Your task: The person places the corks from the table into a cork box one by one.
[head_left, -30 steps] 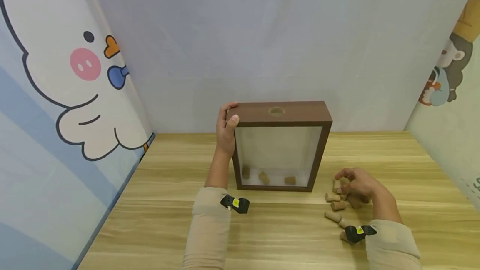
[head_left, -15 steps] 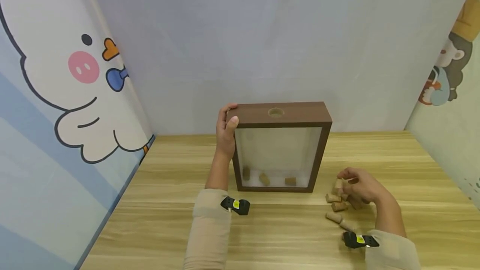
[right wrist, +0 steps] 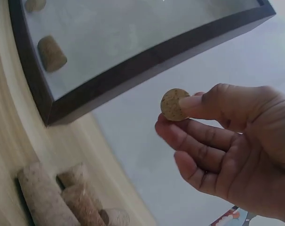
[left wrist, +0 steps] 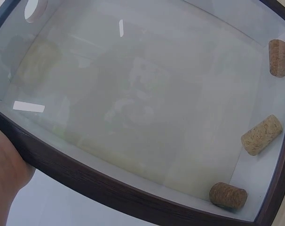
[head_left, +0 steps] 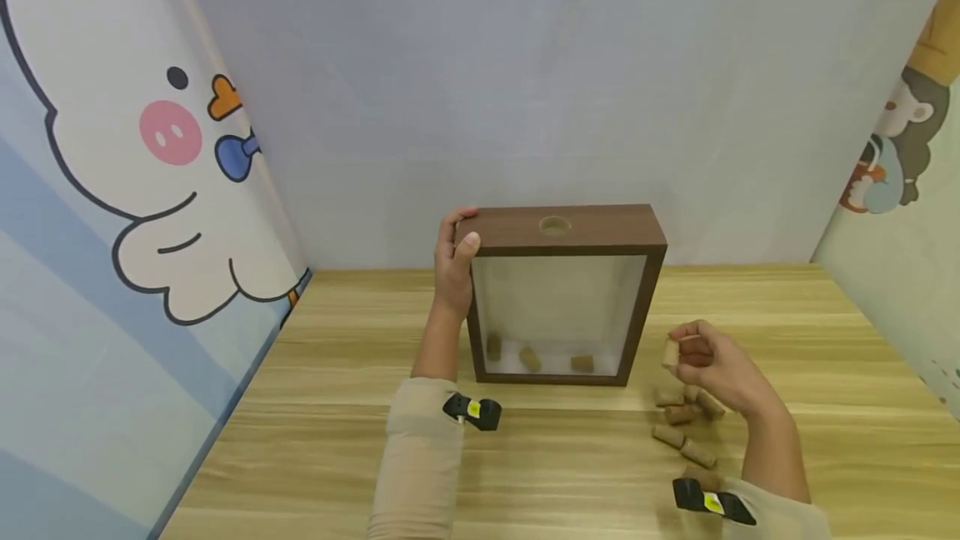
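Note:
A dark brown wooden shadow box (head_left: 495, 227) with a clear front stands upright on the table, a round hole (head_left: 555, 226) in its top. My left hand (head_left: 454, 269) grips its upper left corner, thumb in front and fingers behind. Three corks lie on the box floor, among them a speckled one (left wrist: 261, 135) seen in the left wrist view. Right of the box, my right hand (head_left: 723, 369) pinches a cork (right wrist: 173, 104) between thumb and fingers, raised above the loose corks (head_left: 681, 414).
Several loose corks, including one pair (head_left: 682, 444) end to end, lie on the wood-grain table (head_left: 322, 440) at the right. One more cork (head_left: 701, 477) is partly covered by the right wrist camera. A pale cloth backdrop (head_left: 480, 90) hangs behind the table.
My right hand has lifted a cork up from the loose pile, uncovering more corks beneath. The left hand and the box have stayed in place.

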Demonstrator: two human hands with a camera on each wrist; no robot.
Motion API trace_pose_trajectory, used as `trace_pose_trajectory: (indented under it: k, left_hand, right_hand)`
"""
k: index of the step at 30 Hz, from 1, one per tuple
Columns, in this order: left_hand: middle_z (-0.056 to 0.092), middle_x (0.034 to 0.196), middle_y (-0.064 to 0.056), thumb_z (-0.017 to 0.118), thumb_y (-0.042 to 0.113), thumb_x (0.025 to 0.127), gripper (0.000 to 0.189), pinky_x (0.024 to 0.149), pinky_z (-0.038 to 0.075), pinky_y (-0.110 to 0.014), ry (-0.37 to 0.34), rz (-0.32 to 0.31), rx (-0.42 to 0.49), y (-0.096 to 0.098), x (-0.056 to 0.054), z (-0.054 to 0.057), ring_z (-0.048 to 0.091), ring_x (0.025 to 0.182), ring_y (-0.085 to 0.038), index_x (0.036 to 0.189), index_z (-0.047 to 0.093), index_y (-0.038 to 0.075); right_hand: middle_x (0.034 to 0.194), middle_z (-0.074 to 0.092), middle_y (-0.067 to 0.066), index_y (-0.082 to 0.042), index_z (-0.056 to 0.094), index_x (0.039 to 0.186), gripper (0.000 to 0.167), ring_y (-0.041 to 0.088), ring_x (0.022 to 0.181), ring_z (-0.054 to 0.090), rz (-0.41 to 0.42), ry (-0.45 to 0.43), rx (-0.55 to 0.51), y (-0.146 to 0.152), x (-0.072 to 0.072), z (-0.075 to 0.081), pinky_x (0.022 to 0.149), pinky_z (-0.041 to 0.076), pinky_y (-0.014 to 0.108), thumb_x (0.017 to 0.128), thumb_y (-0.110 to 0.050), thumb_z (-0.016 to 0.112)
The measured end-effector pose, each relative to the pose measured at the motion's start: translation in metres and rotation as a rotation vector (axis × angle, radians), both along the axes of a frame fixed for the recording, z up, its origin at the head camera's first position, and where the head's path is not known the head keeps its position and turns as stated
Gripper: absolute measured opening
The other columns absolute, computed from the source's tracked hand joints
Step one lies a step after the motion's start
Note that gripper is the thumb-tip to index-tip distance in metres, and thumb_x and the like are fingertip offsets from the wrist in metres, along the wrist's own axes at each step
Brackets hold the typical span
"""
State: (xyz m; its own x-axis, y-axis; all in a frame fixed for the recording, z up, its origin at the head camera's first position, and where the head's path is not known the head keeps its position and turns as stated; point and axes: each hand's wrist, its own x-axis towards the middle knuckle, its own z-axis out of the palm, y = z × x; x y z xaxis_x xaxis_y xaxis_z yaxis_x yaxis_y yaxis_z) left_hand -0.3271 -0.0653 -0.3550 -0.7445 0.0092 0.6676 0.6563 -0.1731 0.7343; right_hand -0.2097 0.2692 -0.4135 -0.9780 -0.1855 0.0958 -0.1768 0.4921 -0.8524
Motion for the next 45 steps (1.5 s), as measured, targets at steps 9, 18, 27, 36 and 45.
trace_pose_trajectory:
  k: [9, 18, 27, 36, 45]
  left_hand:
    - [0.036, 0.135, -0.012, 0.046, 0.032, 0.083, 0.057, 0.099, 0.022, -0.041, 0.003, -0.017, -0.004, -0.001, 0.000, -0.001, 0.029, 0.124, -0.021, 0.126, 0.040, -0.004]
    - [0.034, 0.134, -0.020, 0.042, 0.026, 0.082, 0.055, 0.098, 0.022, -0.040, -0.004, -0.019, -0.019, 0.000, 0.021, 0.018, 0.029, 0.123, -0.023, 0.123, 0.037, -0.011]
    - [0.038, 0.128, -0.019, 0.043, 0.025, 0.083, 0.055, 0.094, 0.026, -0.037, 0.018, -0.023, -0.007, 0.003, 0.027, 0.024, 0.035, 0.114, -0.019, 0.122, 0.037, -0.013]
    - [0.035, 0.132, -0.019, 0.043, 0.024, 0.081, 0.055, 0.096, 0.024, -0.039, -0.003, -0.025, -0.008, 0.000, 0.014, 0.012, 0.031, 0.119, -0.021, 0.124, 0.038, -0.011]
    - [0.036, 0.134, -0.021, 0.046, 0.032, 0.082, 0.057, 0.096, 0.026, -0.039, 0.006, -0.025, 0.008, -0.003, 0.002, 0.001, 0.035, 0.117, -0.021, 0.126, 0.041, -0.003]
  right_hand:
    - [0.109, 0.054, 0.021, 0.007, 0.044, 0.118, 0.040, 0.012, 0.089, 0.056, -0.046, 0.133, -0.088, -0.017, 0.014, 0.013, 0.070, 0.048, 0.025, 0.084, 0.002, 0.064]
    - [0.084, 0.059, 0.010, 0.008, 0.050, 0.110, 0.041, 0.012, 0.074, 0.056, -0.045, 0.413, -0.171, -0.038, 0.019, 0.037, 0.064, 0.046, 0.020, 0.073, 0.013, 0.069]
    - [0.100, 0.054, 0.009, 0.010, 0.053, 0.111, 0.043, 0.014, 0.082, 0.052, 0.067, 0.567, -0.354, -0.055, 0.019, 0.069, 0.068, 0.044, 0.018, 0.071, 0.024, 0.062]
    - [0.090, 0.056, 0.013, 0.015, 0.053, 0.108, 0.040, 0.018, 0.080, 0.055, 0.085, 0.646, -0.550, -0.083, 0.015, 0.104, 0.070, 0.046, 0.019, 0.071, 0.022, 0.065]
    - [0.089, 0.060, 0.007, 0.004, 0.061, 0.099, 0.029, 0.016, 0.077, 0.059, -0.012, 0.553, -0.596, -0.102, 0.000, 0.132, 0.067, 0.048, 0.020, 0.073, 0.016, 0.067]
